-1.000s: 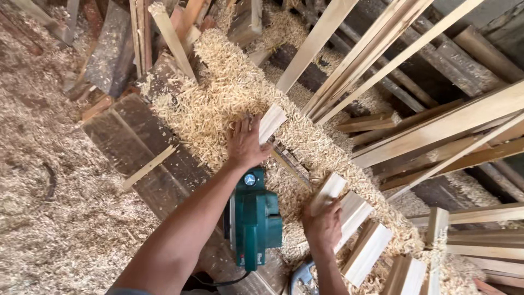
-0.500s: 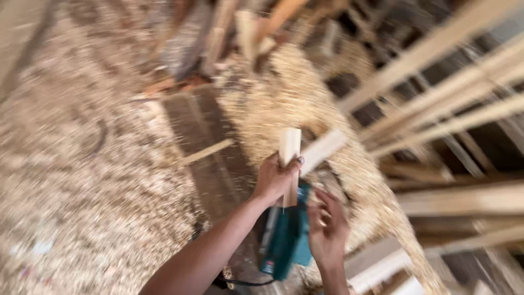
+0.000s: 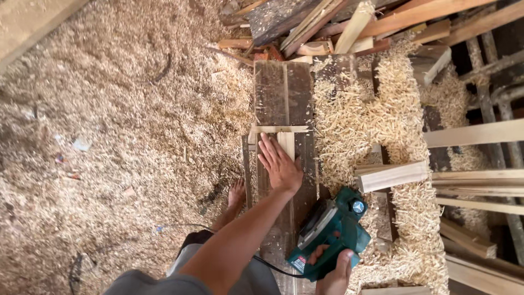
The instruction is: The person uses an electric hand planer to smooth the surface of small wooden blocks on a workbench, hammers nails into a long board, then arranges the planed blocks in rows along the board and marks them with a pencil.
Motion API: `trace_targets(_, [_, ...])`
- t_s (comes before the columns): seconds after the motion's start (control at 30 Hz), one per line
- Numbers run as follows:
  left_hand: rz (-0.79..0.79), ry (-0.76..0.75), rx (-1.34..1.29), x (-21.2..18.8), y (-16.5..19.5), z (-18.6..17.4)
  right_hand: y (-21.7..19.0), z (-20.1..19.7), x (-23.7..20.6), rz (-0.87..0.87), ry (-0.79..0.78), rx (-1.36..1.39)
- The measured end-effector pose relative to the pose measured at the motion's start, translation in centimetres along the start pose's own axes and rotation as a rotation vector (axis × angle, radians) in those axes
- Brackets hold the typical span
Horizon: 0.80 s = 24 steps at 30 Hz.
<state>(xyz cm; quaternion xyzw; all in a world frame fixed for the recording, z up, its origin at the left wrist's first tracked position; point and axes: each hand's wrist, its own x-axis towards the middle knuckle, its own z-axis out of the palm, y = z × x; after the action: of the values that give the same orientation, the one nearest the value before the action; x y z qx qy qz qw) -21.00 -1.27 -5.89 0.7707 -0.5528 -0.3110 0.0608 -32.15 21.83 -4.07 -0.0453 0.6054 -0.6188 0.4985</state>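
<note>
My left hand (image 3: pixel 280 165) lies flat, fingers together, on a short pale wood piece (image 3: pixel 286 143) that rests lengthwise on a dark plank bench (image 3: pixel 283 93). The far end of the piece butts against a thin pale cross strip (image 3: pixel 278 129). My right hand (image 3: pixel 334 271) grips the handle of a green electric planer (image 3: pixel 331 232), which sits tilted on the bench just behind and to the right of the left hand. Its black cord (image 3: pixel 267 266) trails toward me.
Deep wood shavings (image 3: pixel 120 136) cover the floor on the left and pile up on the bench's right side (image 3: pixel 371 114). Pale planed sticks (image 3: pixel 475 180) lie stacked at right, scrap boards (image 3: pixel 349 22) at the top. My bare foot (image 3: pixel 236 194) stands beside the bench.
My left hand carried the pale wood piece from the shavings pile onto the dark bench and laid it flat. The right hand took hold of the planer. The view swung left.
</note>
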Motion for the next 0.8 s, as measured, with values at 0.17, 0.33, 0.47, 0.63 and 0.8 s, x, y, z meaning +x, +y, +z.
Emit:
trace_targets(0.17, [-0.001, -0.001, -0.003, 0.9, -0.6, 0.5, -0.8, 1.7, -0.4, -0.066, 0.077, -0.217])
trace_targets(0.33, [0.051, 0.172, -0.085, 2.9, -2.3, -1.8, -0.8, 0.9, -2.1, -0.005, -0.166, -0.275])
trace_targets(0.47, [0.107, 0.024, 0.019, 6.6, -4.0, -5.0, 0.9, 1.5, -2.5, 0.010, -0.325, -0.394])
trace_targets(0.63, [0.117, -0.021, -0.059, 9.1, -4.7, -5.4, 1.2, 5.2, -1.0, 0.033, -0.323, -0.412])
trace_targets(0.8, [0.134, 0.209, -0.267, 11.3, -6.6, -5.3, 0.4, 12.1, 4.7, -0.034, -0.370, -0.406])
